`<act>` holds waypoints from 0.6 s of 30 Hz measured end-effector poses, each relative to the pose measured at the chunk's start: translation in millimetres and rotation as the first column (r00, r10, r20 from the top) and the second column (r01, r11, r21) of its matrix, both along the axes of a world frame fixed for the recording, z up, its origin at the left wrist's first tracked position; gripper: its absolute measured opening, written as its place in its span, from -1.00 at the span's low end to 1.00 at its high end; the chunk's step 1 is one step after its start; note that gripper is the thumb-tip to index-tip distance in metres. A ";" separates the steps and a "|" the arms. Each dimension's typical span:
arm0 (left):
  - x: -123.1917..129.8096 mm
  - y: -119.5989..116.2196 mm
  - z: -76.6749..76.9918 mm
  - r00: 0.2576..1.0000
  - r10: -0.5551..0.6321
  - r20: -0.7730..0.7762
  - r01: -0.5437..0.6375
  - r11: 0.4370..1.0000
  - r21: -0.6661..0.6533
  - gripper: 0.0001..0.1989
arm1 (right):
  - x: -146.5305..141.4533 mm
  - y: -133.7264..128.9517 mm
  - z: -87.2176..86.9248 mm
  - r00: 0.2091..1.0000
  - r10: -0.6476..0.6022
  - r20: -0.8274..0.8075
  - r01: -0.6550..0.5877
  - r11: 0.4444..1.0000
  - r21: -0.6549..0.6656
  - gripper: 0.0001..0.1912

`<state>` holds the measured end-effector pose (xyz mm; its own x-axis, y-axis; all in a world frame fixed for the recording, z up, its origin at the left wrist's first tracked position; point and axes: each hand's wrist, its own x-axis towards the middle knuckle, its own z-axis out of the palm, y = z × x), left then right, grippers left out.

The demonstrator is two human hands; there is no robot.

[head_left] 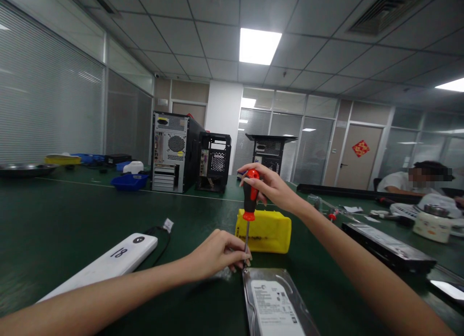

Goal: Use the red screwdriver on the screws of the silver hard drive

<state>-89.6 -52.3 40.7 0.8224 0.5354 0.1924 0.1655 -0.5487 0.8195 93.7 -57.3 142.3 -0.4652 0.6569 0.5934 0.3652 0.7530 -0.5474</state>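
Note:
My right hand (270,186) is closed around the top of a red and black screwdriver (250,200), which stands nearly upright. Its tip meets the far left corner of a hard drive (275,302), a silver case with a white label that lies on the table. Low on the metal shaft, my left hand (219,251) is pinched round it close to the tip. Whether those fingers also hold a screw is hidden. Just behind the drive sits a yellow bin (270,232). A small clear plastic piece (224,274) lies beneath my left hand.
A white power bank marked 18 (119,254) with a black cable lies left. Computer cases (174,152) stand behind, near a blue tray (130,181). At right are another drive in a black frame (389,244), a jar (433,222), a phone (449,290) and a seated person (398,181).

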 end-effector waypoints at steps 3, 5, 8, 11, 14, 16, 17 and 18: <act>-0.1 0.6 -0.8 1.000 -0.004 0.008 0.004 1.000 0.003 -0.70 | 0.3 1.1 -0.7 1.000 0.005 -0.002 -0.005 1.000 -0.003 -0.64; 0.0 1.1 -1.4 1.000 -0.003 0.012 0.003 1.000 0.002 -0.70 | 0.4 1.2 -0.9 1.000 0.003 -0.002 -0.003 1.000 -0.001 -0.64; 0.4 1.2 -1.2 1.000 -0.005 0.011 0.005 1.000 0.007 -0.70 | 0.2 0.2 -0.7 1.000 0.002 -0.003 -0.002 1.000 0.003 -0.63; 0.7 1.6 -1.2 1.000 -0.011 0.010 0.011 1.000 0.006 -0.69 | -0.3 -0.9 -0.7 1.000 0.006 -0.004 -0.006 1.000 -0.001 -0.63; 0.6 2.7 -2.1 1.000 -0.017 0.007 0.017 1.000 0.006 -0.69 | -1.1 -0.9 -0.7 1.000 -0.001 -0.003 0.001 1.000 0.002 -0.62; 0.0 3.0 -1.8 1.000 -0.015 -0.002 0.015 0.999 0.041 -0.70 | -1.5 -0.4 -0.5 1.000 -0.006 -0.007 0.006 1.000 0.009 -0.62; -0.4 2.9 -1.1 1.000 -0.007 -0.009 0.008 0.997 0.075 -0.71 | -1.7 -0.2 -0.3 1.000 -0.008 -0.013 0.008 1.000 0.008 -0.62; -0.9 2.5 -0.2 1.000 0.002 -0.015 0.000 0.993 0.114 -0.72 | -1.8 0.0 0.1 1.000 -0.008 -0.018 0.008 1.000 0.003 -0.63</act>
<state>-90.5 -49.7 40.5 0.8251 0.5116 0.2398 0.1783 -0.6385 0.7487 91.9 -57.3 142.4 -0.4492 0.6584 0.6039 0.3608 0.7521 -0.5516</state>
